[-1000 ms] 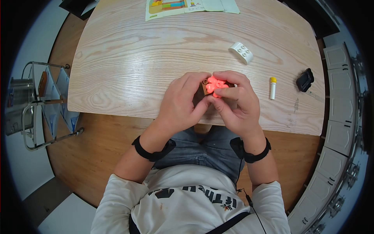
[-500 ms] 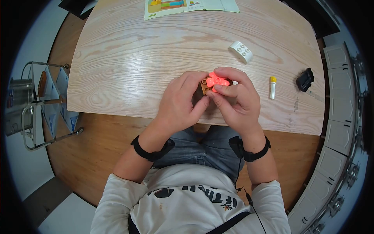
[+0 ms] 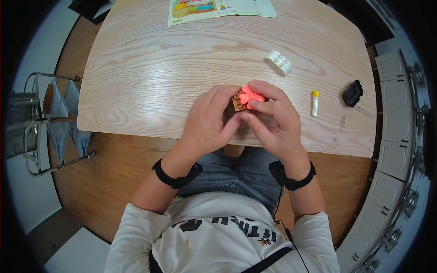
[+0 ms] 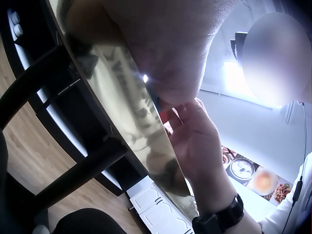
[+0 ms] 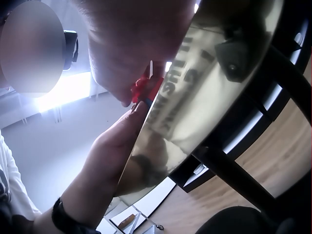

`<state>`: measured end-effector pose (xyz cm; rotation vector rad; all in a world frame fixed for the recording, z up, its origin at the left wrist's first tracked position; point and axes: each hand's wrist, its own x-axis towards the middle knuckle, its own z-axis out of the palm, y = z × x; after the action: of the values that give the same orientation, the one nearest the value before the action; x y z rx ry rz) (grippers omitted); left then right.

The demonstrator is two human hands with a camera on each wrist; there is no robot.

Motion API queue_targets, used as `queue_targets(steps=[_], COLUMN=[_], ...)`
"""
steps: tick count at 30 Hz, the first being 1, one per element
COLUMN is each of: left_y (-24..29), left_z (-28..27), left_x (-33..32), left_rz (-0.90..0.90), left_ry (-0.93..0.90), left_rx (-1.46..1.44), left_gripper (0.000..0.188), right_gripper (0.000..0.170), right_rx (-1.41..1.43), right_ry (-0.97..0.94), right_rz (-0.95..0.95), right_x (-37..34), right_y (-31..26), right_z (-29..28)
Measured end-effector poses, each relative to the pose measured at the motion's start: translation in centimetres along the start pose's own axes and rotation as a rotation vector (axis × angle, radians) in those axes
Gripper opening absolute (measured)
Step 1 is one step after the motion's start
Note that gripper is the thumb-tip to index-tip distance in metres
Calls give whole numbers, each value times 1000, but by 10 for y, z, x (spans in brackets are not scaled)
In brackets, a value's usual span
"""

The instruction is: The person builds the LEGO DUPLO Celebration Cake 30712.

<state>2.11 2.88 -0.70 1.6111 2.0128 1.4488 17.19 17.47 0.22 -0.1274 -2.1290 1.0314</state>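
Note:
Close over the table near its front edge, both hands meet around a coral-red flower-shaped piece (image 3: 246, 97) and a brown studded toy brick (image 3: 238, 104). My left hand (image 3: 207, 118) grips the brick from the left, fingers at its far side and thumb at the near side. The right hand (image 3: 280, 113) pinches the flower piece, which overlaps the right part of the brick; two brown studs show to its left. The right fingers hide the brick's right end. In the right wrist view, red petals (image 5: 140, 88) show beneath the right hand.
A white curved brick (image 3: 278, 63) lies beyond the right hand. Further right are a clear tube with a yellow cap (image 3: 315, 103) and a small black object (image 3: 353, 93). A printed instruction sheet (image 3: 193, 12) lies at the far edge. A wheeled rack (image 3: 59, 119) stands left of the table.
The flower piece has turned and shifted slightly away from the body on the brick, uncovering a second brown stud. Both hands keep their hold in nearly the same place.

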Motion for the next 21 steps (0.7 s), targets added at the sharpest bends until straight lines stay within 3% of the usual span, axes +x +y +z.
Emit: queue_targets(steps=[5,8,9,12,21], left_y=[2,1,1,1,0], left_z=[1,0,-1,0,-1], left_x=[0,1,0,2,2], left_rz=[-2,23,21,21,49], left_ry=[17,8,6,2,15], left_rx=[11,54,51,48,42], left_gripper=[48,48,48,47,48], right_gripper=[48,61,68,68,62], right_rx=[-127,-462,-583,-727,-598], right_ry=[22,87,7,-173,-137], right_rz=[20,159,220,274,317], right_x=[8,24,25,16,6], right_y=[5,15,19,31,12], right_z=[-37,-55,-58,-53,-43])
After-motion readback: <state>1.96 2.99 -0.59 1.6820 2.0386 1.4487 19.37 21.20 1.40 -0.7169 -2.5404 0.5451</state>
